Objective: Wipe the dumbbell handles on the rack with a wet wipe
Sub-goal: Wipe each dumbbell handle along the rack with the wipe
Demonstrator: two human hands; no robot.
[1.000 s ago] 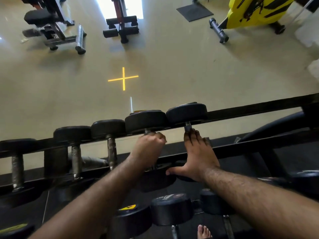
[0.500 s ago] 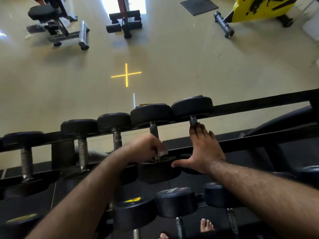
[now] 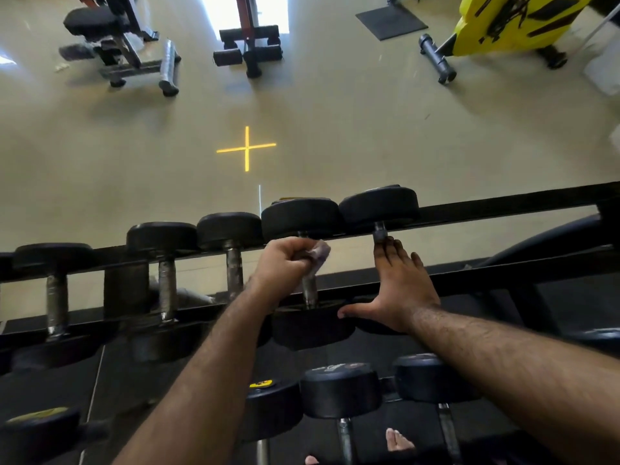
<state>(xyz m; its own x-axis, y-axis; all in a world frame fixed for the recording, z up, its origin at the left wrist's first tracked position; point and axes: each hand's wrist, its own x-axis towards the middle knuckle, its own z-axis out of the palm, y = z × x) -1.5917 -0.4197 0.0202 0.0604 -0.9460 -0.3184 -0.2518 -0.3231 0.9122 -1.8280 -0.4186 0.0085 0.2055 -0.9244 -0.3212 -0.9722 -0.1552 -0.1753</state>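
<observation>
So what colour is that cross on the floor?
The cross is yellow, on a beige floor; the head view shows it clearly.

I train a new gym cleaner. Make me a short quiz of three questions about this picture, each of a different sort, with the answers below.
1. True or false: the left hand grips a wet wipe around a dumbbell handle.
2. Which way do the right hand fingers lie? A) curled round a handle B) straight, over the next dumbbell C) holding a wipe
3. Fill in: the yellow mark on the floor has the shape of a ____.

Key: 1 true; 2 B; 3 cross.
</observation>
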